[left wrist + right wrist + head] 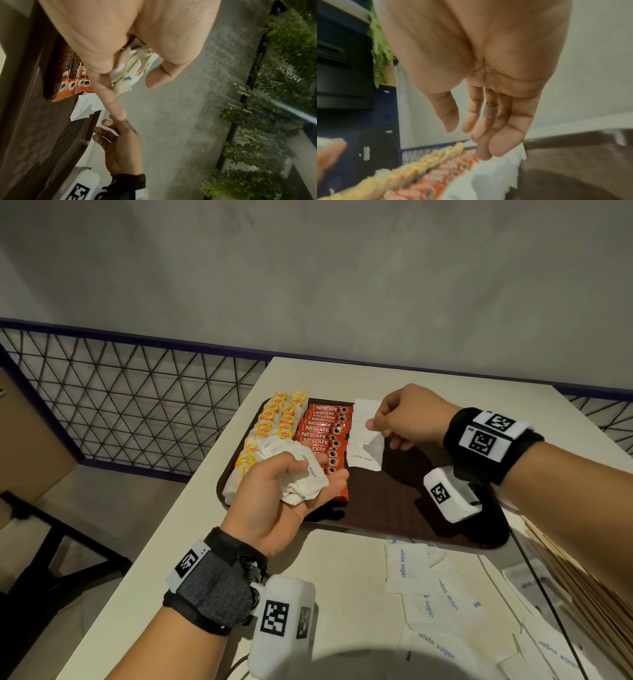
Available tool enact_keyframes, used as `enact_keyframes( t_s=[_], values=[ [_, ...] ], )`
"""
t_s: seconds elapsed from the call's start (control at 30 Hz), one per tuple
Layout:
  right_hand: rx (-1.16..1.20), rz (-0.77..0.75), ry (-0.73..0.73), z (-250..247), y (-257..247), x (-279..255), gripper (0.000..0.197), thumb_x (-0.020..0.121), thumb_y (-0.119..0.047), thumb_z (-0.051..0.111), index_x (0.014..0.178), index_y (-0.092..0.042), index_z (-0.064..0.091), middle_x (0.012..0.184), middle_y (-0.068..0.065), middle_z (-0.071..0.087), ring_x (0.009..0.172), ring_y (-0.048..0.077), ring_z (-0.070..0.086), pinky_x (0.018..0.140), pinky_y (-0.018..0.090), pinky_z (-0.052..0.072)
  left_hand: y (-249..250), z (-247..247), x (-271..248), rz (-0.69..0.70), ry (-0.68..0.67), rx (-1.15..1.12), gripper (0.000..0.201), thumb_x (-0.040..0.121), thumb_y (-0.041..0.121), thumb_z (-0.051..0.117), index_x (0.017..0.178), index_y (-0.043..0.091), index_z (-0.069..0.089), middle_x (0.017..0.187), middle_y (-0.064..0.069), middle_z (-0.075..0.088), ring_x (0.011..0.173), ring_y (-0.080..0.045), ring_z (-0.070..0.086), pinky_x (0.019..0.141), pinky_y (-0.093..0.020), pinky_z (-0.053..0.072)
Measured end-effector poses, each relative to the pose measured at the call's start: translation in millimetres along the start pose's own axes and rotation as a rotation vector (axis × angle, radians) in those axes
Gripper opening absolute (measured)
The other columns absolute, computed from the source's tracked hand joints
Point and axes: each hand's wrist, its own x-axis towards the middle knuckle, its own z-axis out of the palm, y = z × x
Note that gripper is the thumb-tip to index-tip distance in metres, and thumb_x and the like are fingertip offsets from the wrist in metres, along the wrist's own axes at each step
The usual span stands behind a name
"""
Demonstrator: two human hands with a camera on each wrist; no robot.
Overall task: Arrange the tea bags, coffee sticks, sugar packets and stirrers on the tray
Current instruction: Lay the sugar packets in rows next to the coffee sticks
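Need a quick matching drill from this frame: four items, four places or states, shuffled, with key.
Items:
1. tea bags
2. coffee sticks
3. sugar packets in the left hand
4. loose sugar packets

Places:
A. on the table, near side of the tray
B. tray's left edge, yellow
C. bunched in a grip
D. red row, right of the tea bags

Pairs: 1-B, 2-D, 3-C, 4-A
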Motion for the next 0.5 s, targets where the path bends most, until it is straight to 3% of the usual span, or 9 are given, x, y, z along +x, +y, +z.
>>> enact_keyframes(
  t_s=[0.13, 0.27, 0.4, 0.5],
  values=[
    [0.107, -0.177, -0.024, -5, -27, -46, 0.015, 0.092, -0.034, 0.076, 0.094, -0.018, 0.074, 0.087, -0.004, 0.075, 0.072, 0.016, 0.075, 0.07, 0.035, 0.065, -3, -2, -2, -0.008, -0.098, 0.088, 0.047, 0.096, -0.013, 0.037, 0.139, 0.001, 0.047, 0.123, -0.026, 0.07, 0.106, -0.053, 0.068, 0.09, -0.058, 0.057],
    [0.248, -0.311, -0.059, 5, -38, -90, 0.015, 0.09, -0.028, 0.079, 0.102, -0.022, 0.074, 0.097, -0.001, 0.075, 0.077, 0.017, 0.074, 0.068, 0.028, 0.063, -3, -3, -4, 0.004, -0.183, 0.208, 0.045, 0.099, -0.01, 0.044, 0.14, 0.004, 0.052, 0.126, -0.024, 0.069, 0.111, -0.043, 0.07, 0.088, -0.052, 0.061],
    [0.275, -0.341, -0.005, 19, -27, -102, 0.026, 0.088, -0.035, 0.08, 0.112, -0.035, 0.071, 0.108, -0.008, 0.071, 0.084, 0.016, 0.073, 0.079, 0.034, 0.062, -2, -3, -6, 0.014, -0.184, 0.31, 0.047, 0.096, -0.002, 0.056, 0.14, 0.013, 0.057, 0.127, -0.016, 0.071, 0.111, -0.034, 0.072, 0.071, -0.039, 0.064],
    [0.315, -0.321, 0.008, 22, -21, -102, 0.024, 0.089, -0.031, 0.079, 0.112, -0.032, 0.073, 0.105, -0.005, 0.073, 0.078, 0.012, 0.073, 0.069, 0.023, 0.059, -1, -5, -5, 0.022, -0.185, 0.356, 0.049, 0.094, 0.002, 0.06, 0.141, 0.016, 0.056, 0.129, -0.014, 0.07, 0.114, -0.034, 0.07, 0.062, -0.033, 0.061]
  ],
)
